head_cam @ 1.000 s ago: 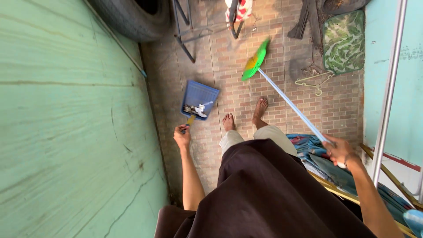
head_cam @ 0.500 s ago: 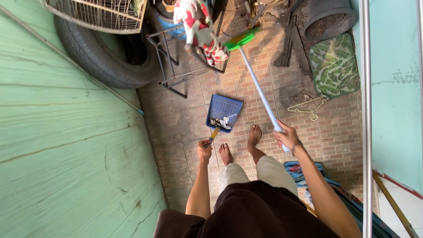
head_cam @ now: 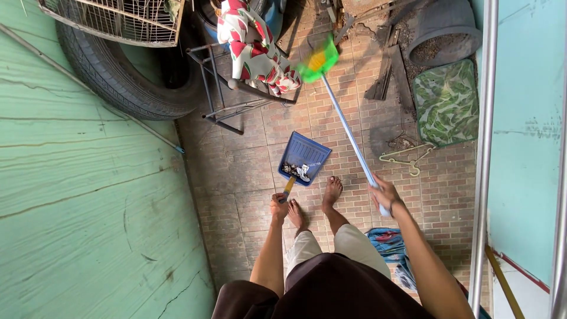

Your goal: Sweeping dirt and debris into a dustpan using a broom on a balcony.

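Sweepings [head_cam: 295, 171] already lie in our blue dustpan [head_cam: 304, 158], which our left hand [head_cam: 279, 207] grips by the handle just above the floor [head_cam: 248, 171]. Our right hand [head_cam: 385, 195] is clamped on the broom [head_cam: 348, 133], its green head raised near the rack [head_cam: 236, 106]; more floor seems left.

No packages, labels, signs or screens show in this view
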